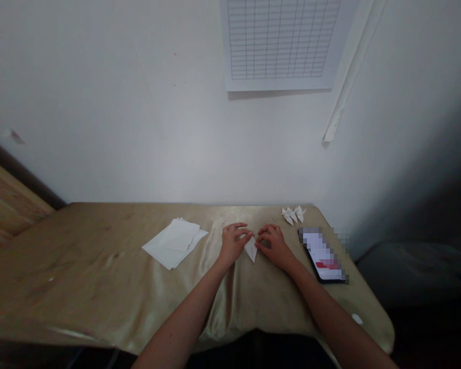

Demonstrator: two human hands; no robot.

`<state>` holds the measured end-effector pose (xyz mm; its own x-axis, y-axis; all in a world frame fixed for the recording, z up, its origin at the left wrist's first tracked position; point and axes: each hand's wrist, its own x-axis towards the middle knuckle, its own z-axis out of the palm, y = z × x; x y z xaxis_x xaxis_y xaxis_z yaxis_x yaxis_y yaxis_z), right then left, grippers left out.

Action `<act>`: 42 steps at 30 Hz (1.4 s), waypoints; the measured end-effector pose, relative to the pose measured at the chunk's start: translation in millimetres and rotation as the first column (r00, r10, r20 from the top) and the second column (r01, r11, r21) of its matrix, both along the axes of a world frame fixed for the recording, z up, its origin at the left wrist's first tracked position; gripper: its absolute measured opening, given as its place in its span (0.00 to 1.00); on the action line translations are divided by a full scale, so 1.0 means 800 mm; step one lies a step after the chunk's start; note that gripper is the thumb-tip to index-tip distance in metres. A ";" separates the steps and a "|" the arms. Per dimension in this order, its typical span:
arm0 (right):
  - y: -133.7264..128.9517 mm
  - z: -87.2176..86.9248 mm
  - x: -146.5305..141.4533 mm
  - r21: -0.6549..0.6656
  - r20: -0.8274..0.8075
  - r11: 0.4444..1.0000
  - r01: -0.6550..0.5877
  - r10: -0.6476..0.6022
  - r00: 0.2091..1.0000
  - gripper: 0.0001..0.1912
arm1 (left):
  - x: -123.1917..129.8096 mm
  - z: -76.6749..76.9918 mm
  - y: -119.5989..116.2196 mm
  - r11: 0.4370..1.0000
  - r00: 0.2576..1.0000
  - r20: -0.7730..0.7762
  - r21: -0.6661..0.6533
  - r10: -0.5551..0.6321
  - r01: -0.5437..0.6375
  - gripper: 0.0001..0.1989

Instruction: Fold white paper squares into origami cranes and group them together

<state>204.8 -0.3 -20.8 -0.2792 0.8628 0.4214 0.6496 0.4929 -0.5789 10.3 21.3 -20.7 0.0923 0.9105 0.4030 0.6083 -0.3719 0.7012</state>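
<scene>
A small folded white paper (251,249), kite-shaped with its point toward me, lies on the cloth-covered table between my hands. My left hand (233,241) has its thumb and fingers closed on the paper's upper left edge. From the other side, my right hand (272,243) pinches its right edge with thumb and forefinger. Several finished-looking folded paper figures (293,214) sit in a cluster beyond my right hand. To the left is a loose stack of white paper sheets (174,242).
A phone (323,256) with a lit, partly blurred screen lies right of my right forearm. The gold tablecloth (100,266) is wrinkled near the front edge. Behind the table rises a white wall with a printed grid sheet (280,41). A small white object (357,319) rests near the right corner.
</scene>
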 end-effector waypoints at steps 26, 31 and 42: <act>0.002 -0.009 -0.008 0.084 -0.018 0.994 0.066 -0.065 0.998 0.03 | -0.002 0.023 -0.014 0.999 1.000 -0.004 0.053 -0.006 0.006 0.02; -0.001 -0.006 -0.007 0.084 0.018 0.995 0.058 -0.059 0.998 0.03 | -0.004 0.022 -0.012 0.999 0.999 -0.046 0.038 -0.002 0.004 0.03; 0.000 -0.007 -0.007 0.073 -0.041 0.997 0.037 -0.034 0.999 0.03 | -0.002 0.022 -0.016 0.996 0.994 -0.073 0.036 -0.075 0.078 0.02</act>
